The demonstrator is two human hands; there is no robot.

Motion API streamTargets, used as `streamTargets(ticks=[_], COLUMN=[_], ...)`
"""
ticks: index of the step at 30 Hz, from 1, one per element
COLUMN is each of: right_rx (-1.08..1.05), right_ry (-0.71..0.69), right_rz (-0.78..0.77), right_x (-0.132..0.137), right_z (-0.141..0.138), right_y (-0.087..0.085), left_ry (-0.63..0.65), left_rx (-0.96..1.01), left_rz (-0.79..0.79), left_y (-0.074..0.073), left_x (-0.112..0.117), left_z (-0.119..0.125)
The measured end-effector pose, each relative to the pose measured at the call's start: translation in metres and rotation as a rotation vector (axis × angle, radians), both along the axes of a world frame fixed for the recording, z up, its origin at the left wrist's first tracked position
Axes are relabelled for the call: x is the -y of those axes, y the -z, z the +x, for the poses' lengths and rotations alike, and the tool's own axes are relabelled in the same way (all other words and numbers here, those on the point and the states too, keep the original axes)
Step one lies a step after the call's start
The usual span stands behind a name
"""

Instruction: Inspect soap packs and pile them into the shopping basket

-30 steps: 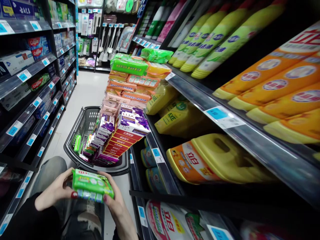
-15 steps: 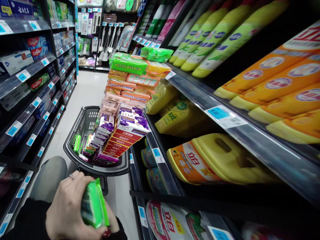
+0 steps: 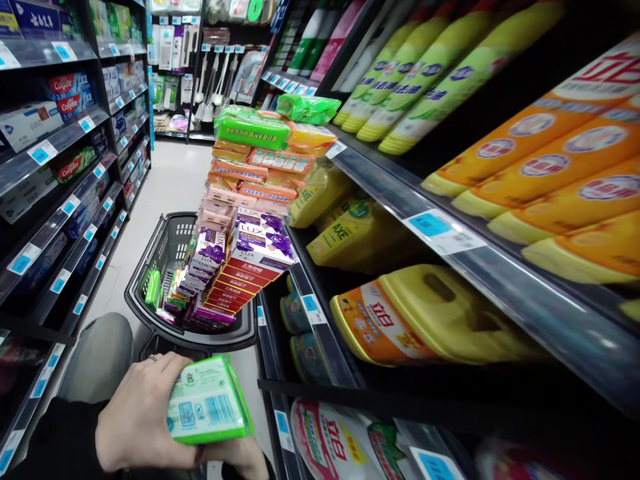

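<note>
Green pack [image 3: 207, 403] is resting in my grasp, just on the near side of the basket [image 3: 246, 327], barcode face showing. Left hand [image 3: 140, 413] is clasping its left end; right hand [image 3: 237, 457] is lying below its near edge, fingertips hidden, so I cannot tell whether it is pinching. Step, as judged: I am handling and probably checking the pack. Next move would be calling for a steady left hold. Basket is holding a green packet [image 3: 153, 289] at left; LUX boxes [image 3: 263, 245] are rising at right, orange packs [image 3: 267, 192] standing farther off, possibly outside.
</note>
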State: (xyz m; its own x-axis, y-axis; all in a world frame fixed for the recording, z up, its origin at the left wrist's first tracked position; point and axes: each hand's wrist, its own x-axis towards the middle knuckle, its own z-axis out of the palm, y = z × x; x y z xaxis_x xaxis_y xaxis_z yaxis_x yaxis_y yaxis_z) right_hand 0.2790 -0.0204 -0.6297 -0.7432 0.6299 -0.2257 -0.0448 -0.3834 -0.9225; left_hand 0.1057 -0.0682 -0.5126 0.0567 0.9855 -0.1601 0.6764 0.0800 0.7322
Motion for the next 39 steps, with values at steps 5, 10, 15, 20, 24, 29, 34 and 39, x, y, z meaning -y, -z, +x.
streamTargets(ticks=[5, 10, 15, 20, 24, 29, 34, 39], right_rx=[-0.052, -0.040, -0.063, -0.190, -0.237, -0.238, -0.228, -0.149], right_ry=[-0.004, 0.179, 0.352, 0.437, 0.460, 0.465, 0.479, 0.400], right_rz=[-0.078, -0.043, -0.115, -0.330, -0.385, -0.380, -0.330, -0.078], right_x=[-0.009, -0.013, -0.011, -0.006, -0.001, 0.005, 0.006, 0.004], right_z=[0.023, 0.011, 0.002, -0.006, -0.022, -0.035, -0.028, 0.011], right_y=[-0.025, -0.036, -0.027, -0.007, 0.006, 0.019, 0.023, 0.019], left_ry=[0.023, 0.065, -0.051, -0.366, -0.430, -0.441, -0.390, -0.084], left_rx=[-0.112, -0.208, 0.189, 0.778, 0.715, 0.583, 0.659, 1.050], left_rz=[0.000, 0.010, 0.103, -0.140, -0.087, -0.074, -0.069, -0.350], left_y=[0.010, 0.013, 0.016, 0.020, 0.014, 0.003, 0.010, 0.016], left_x=[-0.003, -0.003, 0.001, 0.005, 0.008, 0.010, 0.006, 0.003], left_z=[-0.001, -0.007, -0.022, -0.025, -0.015, -0.003, -0.012, -0.045])
